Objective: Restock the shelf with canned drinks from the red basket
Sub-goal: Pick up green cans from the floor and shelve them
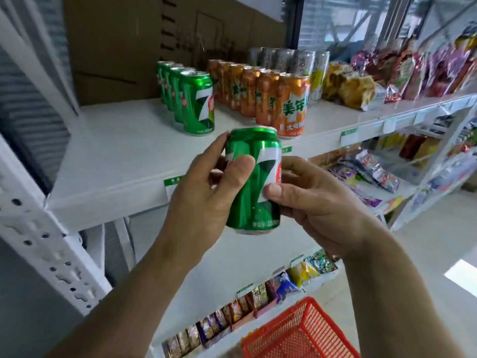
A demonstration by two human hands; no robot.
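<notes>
Can (254, 182): green, upright, tilted slightly, held in the air in front of the shelf's front edge, clear of it.
Shelf (124, 156): white, at about chest level; bare stretch on its left and front, ahead of the can rows.
Shelf edge: carries green-topped price tags (349, 136); the can sits just before it, not touching.
Open room: the wide bare area left of and in front of the green row; white post (38, 228) with punched holes bounds it on the left.
Left hand (204, 195): fingers curled round the can's left side, thumb pressed on the front label.
Right hand (312, 200): fingers wrapped behind the can's right side, thumb on the lower front; both hands hold the same can.
Green row (196, 104): four matching cans in a file running back from the bare area, frontmost just beyond the held can.
Orange row (291, 107): orange cans in a file just right of the green row, the front one close to the shelf edge.
Pale cans (289, 59): taller, behind the orange row.
Snack bags (361, 86): piled on the right of the shelf, well apart from the held can.
Basket (302, 332): red mesh, low at lower right, below the hands; contents cannot be told.
Lower shelves: rows of small packets (232, 313).
</notes>
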